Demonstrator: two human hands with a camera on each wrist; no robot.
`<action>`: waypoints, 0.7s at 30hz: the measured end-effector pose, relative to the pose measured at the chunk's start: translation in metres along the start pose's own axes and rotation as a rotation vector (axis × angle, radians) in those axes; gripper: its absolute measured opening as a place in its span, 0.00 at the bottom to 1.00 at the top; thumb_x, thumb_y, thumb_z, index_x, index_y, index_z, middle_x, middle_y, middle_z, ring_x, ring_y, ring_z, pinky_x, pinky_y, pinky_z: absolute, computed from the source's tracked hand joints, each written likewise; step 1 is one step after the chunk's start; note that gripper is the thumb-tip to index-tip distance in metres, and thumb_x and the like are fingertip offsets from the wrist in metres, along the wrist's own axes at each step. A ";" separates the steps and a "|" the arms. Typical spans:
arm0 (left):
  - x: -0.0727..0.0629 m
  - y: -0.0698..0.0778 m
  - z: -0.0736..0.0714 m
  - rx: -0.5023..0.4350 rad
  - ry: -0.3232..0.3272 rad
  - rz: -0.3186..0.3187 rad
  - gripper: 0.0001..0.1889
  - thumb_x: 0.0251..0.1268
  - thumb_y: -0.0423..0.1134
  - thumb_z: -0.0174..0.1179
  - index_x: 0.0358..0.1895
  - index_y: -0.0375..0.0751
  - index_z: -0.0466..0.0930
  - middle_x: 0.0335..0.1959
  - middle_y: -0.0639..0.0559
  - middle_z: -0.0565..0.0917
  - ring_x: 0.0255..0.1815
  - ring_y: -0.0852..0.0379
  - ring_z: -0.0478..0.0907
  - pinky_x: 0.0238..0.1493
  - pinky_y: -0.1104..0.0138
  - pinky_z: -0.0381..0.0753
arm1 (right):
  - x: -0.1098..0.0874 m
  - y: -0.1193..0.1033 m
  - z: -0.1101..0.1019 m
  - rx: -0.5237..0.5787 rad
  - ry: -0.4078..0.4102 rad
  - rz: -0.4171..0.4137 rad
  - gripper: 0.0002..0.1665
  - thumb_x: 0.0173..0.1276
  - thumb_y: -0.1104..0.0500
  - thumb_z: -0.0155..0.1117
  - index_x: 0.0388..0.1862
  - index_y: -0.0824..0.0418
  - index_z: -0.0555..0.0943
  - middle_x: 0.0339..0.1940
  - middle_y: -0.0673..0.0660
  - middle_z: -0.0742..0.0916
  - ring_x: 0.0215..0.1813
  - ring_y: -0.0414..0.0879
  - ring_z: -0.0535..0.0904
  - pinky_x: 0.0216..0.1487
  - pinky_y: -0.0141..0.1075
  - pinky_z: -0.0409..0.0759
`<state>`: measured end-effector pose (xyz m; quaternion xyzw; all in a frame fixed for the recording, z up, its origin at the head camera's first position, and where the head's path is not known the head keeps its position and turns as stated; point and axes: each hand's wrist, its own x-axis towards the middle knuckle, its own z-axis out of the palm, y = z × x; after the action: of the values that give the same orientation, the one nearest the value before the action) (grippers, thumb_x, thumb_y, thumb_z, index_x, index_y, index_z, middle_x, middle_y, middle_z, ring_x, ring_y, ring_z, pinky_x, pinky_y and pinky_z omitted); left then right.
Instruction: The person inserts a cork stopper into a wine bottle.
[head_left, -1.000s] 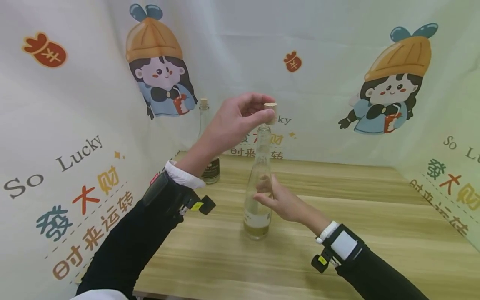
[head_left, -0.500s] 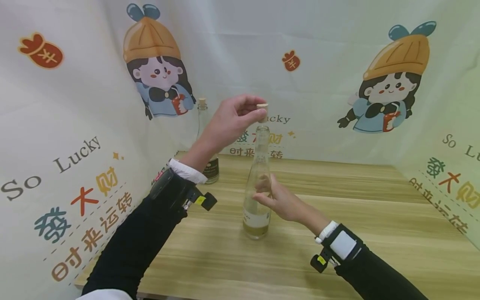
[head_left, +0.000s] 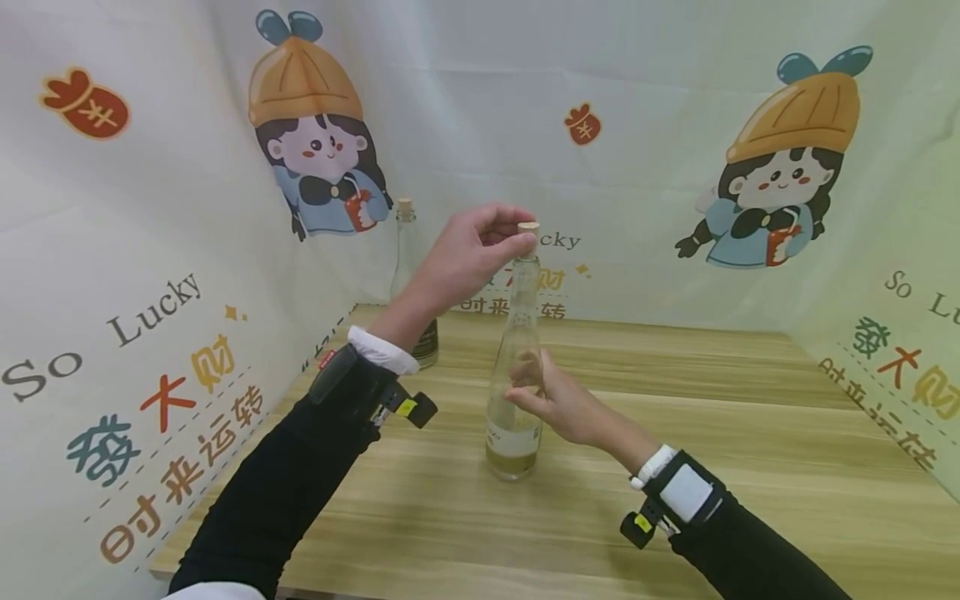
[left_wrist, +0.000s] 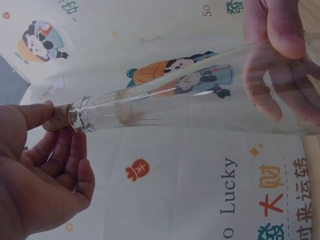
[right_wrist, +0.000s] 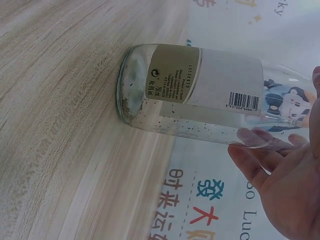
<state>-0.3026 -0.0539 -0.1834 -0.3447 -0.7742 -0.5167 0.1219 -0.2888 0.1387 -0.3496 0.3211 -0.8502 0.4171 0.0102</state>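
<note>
A clear glass bottle stands upright on the wooden table, with a white and olive label low on its body. My left hand pinches a cork between thumb and fingers, right at the bottle's mouth. The cork lines up with the neck, most of it above the rim. Around the middle of the bottle, my right hand grips with thumb in front and fingers behind, seen through the glass in the left wrist view.
Behind my left forearm a second corked bottle with a dark label stands at the back left of the table. A printed cloth with cartoon figures surrounds the table at the back and both sides.
My left hand has shifted the cork slightly left and then down onto the bottle's mouth. The right hand and bottle have stayed in place.
</note>
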 end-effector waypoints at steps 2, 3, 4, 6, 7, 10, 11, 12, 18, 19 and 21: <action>0.000 -0.001 0.001 0.002 -0.001 -0.002 0.17 0.77 0.40 0.62 0.62 0.37 0.80 0.50 0.48 0.87 0.48 0.55 0.84 0.52 0.61 0.83 | 0.000 0.000 0.000 0.001 0.001 0.000 0.35 0.82 0.50 0.57 0.74 0.66 0.56 0.67 0.71 0.78 0.69 0.62 0.76 0.67 0.62 0.73; 0.000 -0.001 0.001 0.003 -0.001 -0.004 0.17 0.77 0.40 0.62 0.62 0.37 0.80 0.50 0.48 0.87 0.48 0.55 0.84 0.52 0.60 0.83 | 0.000 0.000 0.000 0.001 0.001 -0.001 0.34 0.82 0.51 0.57 0.74 0.66 0.56 0.66 0.71 0.78 0.68 0.62 0.76 0.67 0.62 0.73; 0.000 -0.002 0.001 0.003 0.000 -0.007 0.17 0.77 0.40 0.62 0.63 0.37 0.80 0.50 0.48 0.87 0.48 0.55 0.84 0.52 0.60 0.83 | 0.000 0.000 0.000 0.001 0.000 0.000 0.34 0.82 0.50 0.57 0.74 0.66 0.56 0.66 0.71 0.78 0.69 0.62 0.76 0.67 0.62 0.73; 0.000 -0.002 0.001 0.003 0.001 -0.014 0.18 0.77 0.40 0.62 0.63 0.37 0.80 0.50 0.47 0.87 0.49 0.54 0.84 0.52 0.60 0.83 | 0.000 0.000 0.001 0.005 -0.001 0.000 0.34 0.82 0.50 0.57 0.74 0.66 0.56 0.66 0.71 0.78 0.69 0.62 0.76 0.67 0.63 0.73; 0.000 -0.002 0.001 0.002 0.002 -0.017 0.18 0.77 0.40 0.62 0.63 0.37 0.80 0.50 0.47 0.87 0.49 0.54 0.84 0.52 0.60 0.83 | 0.000 0.000 0.000 0.006 -0.002 0.001 0.34 0.82 0.50 0.57 0.74 0.66 0.56 0.66 0.71 0.78 0.69 0.62 0.76 0.67 0.63 0.73; 0.000 -0.003 0.002 -0.001 0.001 -0.021 0.18 0.77 0.39 0.62 0.63 0.36 0.79 0.51 0.47 0.86 0.49 0.54 0.84 0.52 0.61 0.83 | 0.000 0.000 0.000 0.011 -0.003 0.002 0.34 0.82 0.50 0.57 0.74 0.66 0.55 0.67 0.71 0.78 0.69 0.62 0.76 0.67 0.63 0.73; 0.000 -0.003 0.003 -0.001 0.002 -0.022 0.18 0.76 0.39 0.63 0.63 0.36 0.79 0.50 0.47 0.86 0.48 0.54 0.84 0.52 0.61 0.83 | 0.000 0.000 0.000 0.013 -0.003 0.002 0.34 0.82 0.50 0.57 0.74 0.66 0.55 0.67 0.71 0.78 0.69 0.62 0.76 0.67 0.63 0.73; 0.000 -0.004 0.003 -0.002 0.002 -0.021 0.18 0.76 0.39 0.63 0.63 0.36 0.79 0.50 0.47 0.86 0.48 0.54 0.84 0.52 0.61 0.83 | 0.000 0.000 0.000 0.013 -0.003 0.002 0.34 0.82 0.51 0.57 0.74 0.65 0.55 0.67 0.71 0.78 0.69 0.62 0.76 0.67 0.63 0.73; -0.004 -0.007 0.005 0.007 0.004 -0.032 0.17 0.77 0.40 0.62 0.63 0.38 0.80 0.50 0.48 0.86 0.47 0.55 0.83 0.50 0.61 0.83 | 0.000 0.001 0.000 0.020 -0.006 -0.004 0.35 0.82 0.50 0.57 0.75 0.65 0.55 0.66 0.71 0.78 0.69 0.62 0.76 0.67 0.63 0.73; -0.004 -0.007 0.005 0.006 0.005 -0.033 0.17 0.77 0.40 0.62 0.63 0.38 0.80 0.50 0.48 0.86 0.48 0.55 0.83 0.50 0.61 0.83 | 0.000 0.001 0.000 0.025 -0.006 -0.006 0.35 0.82 0.49 0.57 0.75 0.65 0.55 0.66 0.71 0.78 0.69 0.63 0.76 0.67 0.63 0.72; -0.005 -0.008 0.006 -0.002 0.004 -0.032 0.17 0.77 0.40 0.62 0.63 0.38 0.80 0.51 0.48 0.86 0.48 0.55 0.83 0.50 0.61 0.83 | 0.000 0.002 0.000 0.032 -0.010 -0.001 0.36 0.82 0.48 0.56 0.75 0.65 0.55 0.67 0.71 0.78 0.69 0.62 0.75 0.68 0.63 0.71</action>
<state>-0.3034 -0.0529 -0.1943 -0.3312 -0.7790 -0.5199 0.1146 -0.2897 0.1390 -0.3509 0.3237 -0.8433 0.4289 0.0012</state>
